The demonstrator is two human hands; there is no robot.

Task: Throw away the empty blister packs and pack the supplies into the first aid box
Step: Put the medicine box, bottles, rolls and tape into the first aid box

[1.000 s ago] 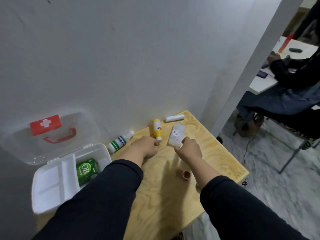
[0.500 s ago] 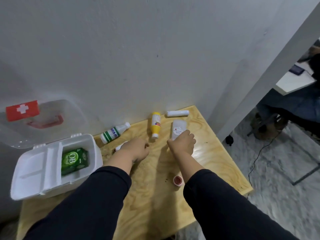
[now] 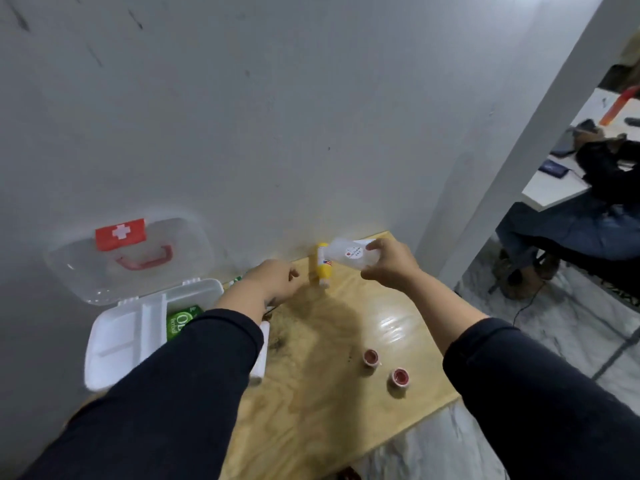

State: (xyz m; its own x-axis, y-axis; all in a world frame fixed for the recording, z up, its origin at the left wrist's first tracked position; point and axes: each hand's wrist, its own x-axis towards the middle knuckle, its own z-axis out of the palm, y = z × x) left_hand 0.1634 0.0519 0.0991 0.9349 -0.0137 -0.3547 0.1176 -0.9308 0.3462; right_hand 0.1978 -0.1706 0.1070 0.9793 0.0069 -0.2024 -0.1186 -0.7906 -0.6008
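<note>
box open, tape rolls near edge

Dark, seemingly navy long sleeves stop short of bare hands.

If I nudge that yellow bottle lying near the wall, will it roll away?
Probably. The yellow bottle lies on its side on the smooth wooden table, and its round body should roll sideways when pushed. It looks like small plastic, so likely light and easily shifted. Its cap end looks narrower, so it may curve rather than roll straight.
</note>
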